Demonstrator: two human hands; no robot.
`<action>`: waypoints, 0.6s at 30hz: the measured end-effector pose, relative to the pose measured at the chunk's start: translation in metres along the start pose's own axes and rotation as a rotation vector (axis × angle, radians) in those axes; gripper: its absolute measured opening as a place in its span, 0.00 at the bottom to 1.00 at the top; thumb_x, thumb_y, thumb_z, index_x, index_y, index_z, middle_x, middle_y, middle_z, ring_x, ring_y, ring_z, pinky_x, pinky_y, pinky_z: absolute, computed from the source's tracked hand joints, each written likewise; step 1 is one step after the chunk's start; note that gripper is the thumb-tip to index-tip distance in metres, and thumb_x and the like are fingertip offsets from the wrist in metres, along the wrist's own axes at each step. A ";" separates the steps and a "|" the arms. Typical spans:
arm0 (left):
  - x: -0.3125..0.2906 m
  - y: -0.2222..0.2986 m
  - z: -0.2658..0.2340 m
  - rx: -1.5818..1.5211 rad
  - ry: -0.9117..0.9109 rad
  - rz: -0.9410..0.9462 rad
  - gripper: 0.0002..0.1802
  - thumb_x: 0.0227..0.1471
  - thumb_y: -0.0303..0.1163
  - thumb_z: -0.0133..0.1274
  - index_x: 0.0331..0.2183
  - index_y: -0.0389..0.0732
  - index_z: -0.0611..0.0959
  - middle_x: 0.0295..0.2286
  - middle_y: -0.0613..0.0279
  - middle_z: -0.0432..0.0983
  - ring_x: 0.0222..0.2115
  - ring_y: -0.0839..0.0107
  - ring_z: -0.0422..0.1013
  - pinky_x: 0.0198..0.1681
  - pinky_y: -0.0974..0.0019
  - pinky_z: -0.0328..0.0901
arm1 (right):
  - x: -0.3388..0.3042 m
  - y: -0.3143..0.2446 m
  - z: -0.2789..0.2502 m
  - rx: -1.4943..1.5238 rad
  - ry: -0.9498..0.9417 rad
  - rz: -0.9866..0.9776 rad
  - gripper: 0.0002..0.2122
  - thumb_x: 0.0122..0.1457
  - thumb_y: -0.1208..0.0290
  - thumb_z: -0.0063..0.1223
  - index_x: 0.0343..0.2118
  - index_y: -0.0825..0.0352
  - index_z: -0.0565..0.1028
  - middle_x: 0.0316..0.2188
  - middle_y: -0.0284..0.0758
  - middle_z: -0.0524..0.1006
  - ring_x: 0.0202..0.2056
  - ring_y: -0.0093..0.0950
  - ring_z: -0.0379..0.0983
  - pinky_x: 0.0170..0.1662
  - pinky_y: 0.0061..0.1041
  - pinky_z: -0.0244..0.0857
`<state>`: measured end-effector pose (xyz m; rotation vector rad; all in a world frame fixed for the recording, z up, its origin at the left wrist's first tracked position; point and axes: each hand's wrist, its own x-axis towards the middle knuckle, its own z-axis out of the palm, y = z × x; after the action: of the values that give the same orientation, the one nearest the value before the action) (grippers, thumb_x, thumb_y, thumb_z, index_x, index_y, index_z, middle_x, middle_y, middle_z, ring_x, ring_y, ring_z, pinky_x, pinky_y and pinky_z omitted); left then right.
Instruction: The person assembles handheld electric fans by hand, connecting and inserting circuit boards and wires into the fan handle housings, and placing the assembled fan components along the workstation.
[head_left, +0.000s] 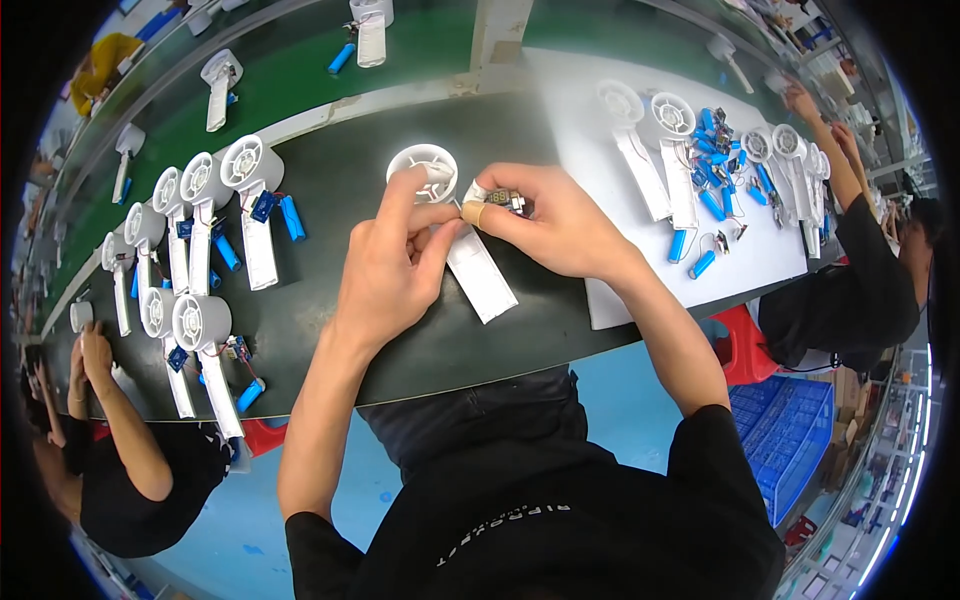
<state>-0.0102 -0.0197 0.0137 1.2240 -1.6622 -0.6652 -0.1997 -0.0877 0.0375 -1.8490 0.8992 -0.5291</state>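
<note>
In front of me on the dark bench lies a white handheld fan housing, with its round fan head [422,158] at the far end and its flat handle [484,280] slanting toward me. My left hand [392,255] is over the left side of its neck. The index finger reaches onto the fan head, while thumb and middle finger close together; whatever is between them is hidden. My right hand [560,222] grips a small circuit board [507,200] with a digit display, just right of the neck. Coverings show on some fingertips.
Several white fans [203,322] with blue cells and boards hanging on wires stand at left. At right, a white sheet [625,285] bears more fans and a pile of blue cells [712,165]. A green conveyor [290,80] runs behind. Co-workers [150,485] sit on both sides.
</note>
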 end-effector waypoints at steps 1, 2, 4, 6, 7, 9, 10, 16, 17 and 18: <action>0.000 0.000 0.000 0.000 -0.001 0.000 0.24 0.52 0.18 0.56 0.50 0.34 0.67 0.27 0.51 0.82 0.17 0.66 0.74 0.22 0.69 0.65 | 0.001 -0.002 0.000 -0.043 0.008 -0.007 0.12 0.61 0.64 0.55 0.34 0.70 0.74 0.24 0.28 0.70 0.28 0.15 0.62 0.30 0.19 0.58; 0.001 -0.001 -0.001 0.008 0.000 -0.010 0.25 0.51 0.18 0.56 0.50 0.35 0.66 0.27 0.52 0.82 0.17 0.67 0.73 0.22 0.69 0.64 | 0.000 -0.004 0.000 -0.042 0.008 -0.006 0.12 0.61 0.64 0.55 0.34 0.70 0.74 0.24 0.28 0.70 0.28 0.15 0.62 0.30 0.19 0.58; 0.001 -0.001 -0.002 0.018 0.001 -0.020 0.25 0.51 0.18 0.56 0.50 0.35 0.66 0.27 0.52 0.82 0.17 0.67 0.73 0.21 0.69 0.64 | -0.001 -0.005 -0.001 -0.079 -0.005 -0.012 0.12 0.60 0.64 0.55 0.34 0.71 0.75 0.23 0.29 0.71 0.27 0.16 0.62 0.30 0.19 0.58; 0.002 0.001 -0.001 0.003 -0.019 -0.034 0.25 0.50 0.18 0.57 0.49 0.36 0.68 0.25 0.54 0.81 0.16 0.68 0.72 0.21 0.69 0.63 | 0.001 -0.002 0.000 -0.068 0.021 -0.029 0.11 0.60 0.65 0.54 0.32 0.71 0.75 0.23 0.28 0.70 0.26 0.15 0.61 0.29 0.19 0.57; 0.002 0.001 0.000 0.002 -0.021 -0.033 0.25 0.50 0.18 0.57 0.49 0.36 0.68 0.25 0.54 0.81 0.16 0.68 0.72 0.21 0.69 0.63 | 0.002 0.000 0.001 -0.062 0.051 -0.042 0.11 0.59 0.65 0.54 0.31 0.70 0.75 0.22 0.27 0.70 0.25 0.15 0.61 0.28 0.18 0.56; 0.002 0.001 0.002 0.128 -0.008 0.014 0.20 0.47 0.18 0.59 0.44 0.35 0.73 0.25 0.55 0.80 0.17 0.65 0.72 0.22 0.67 0.65 | 0.007 0.005 -0.001 0.133 0.029 0.111 0.11 0.58 0.65 0.54 0.30 0.70 0.77 0.20 0.28 0.71 0.23 0.17 0.63 0.27 0.20 0.57; 0.002 -0.001 0.002 0.127 -0.008 0.013 0.20 0.47 0.18 0.59 0.44 0.35 0.73 0.25 0.55 0.80 0.17 0.65 0.72 0.22 0.67 0.65 | 0.010 0.007 -0.001 0.330 0.000 0.261 0.11 0.57 0.65 0.54 0.29 0.69 0.78 0.19 0.29 0.73 0.21 0.20 0.65 0.26 0.22 0.58; 0.004 -0.012 0.008 0.305 0.142 0.385 0.12 0.41 0.17 0.61 0.31 0.35 0.77 0.26 0.56 0.73 0.22 0.59 0.71 0.27 0.60 0.67 | 0.016 0.011 -0.005 0.636 -0.130 0.437 0.11 0.61 0.65 0.50 0.31 0.68 0.77 0.21 0.24 0.70 0.22 0.13 0.59 0.26 0.15 0.53; 0.004 -0.015 0.009 0.350 0.175 0.404 0.12 0.40 0.17 0.61 0.30 0.36 0.76 0.26 0.57 0.72 0.23 0.59 0.71 0.26 0.60 0.67 | 0.015 0.008 -0.003 0.566 -0.091 0.410 0.11 0.62 0.65 0.48 0.32 0.68 0.77 0.22 0.24 0.71 0.23 0.14 0.60 0.27 0.15 0.55; 0.004 -0.017 0.008 0.396 0.208 0.421 0.13 0.39 0.17 0.61 0.30 0.36 0.76 0.25 0.58 0.72 0.23 0.59 0.71 0.26 0.60 0.67 | 0.012 0.008 -0.001 0.565 -0.098 0.412 0.11 0.62 0.65 0.48 0.32 0.68 0.77 0.22 0.24 0.71 0.23 0.14 0.60 0.27 0.15 0.55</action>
<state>-0.0109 -0.0304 -0.0027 1.1107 -1.8452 0.0525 -0.1961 -0.0994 0.0306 -1.1329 0.9176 -0.3787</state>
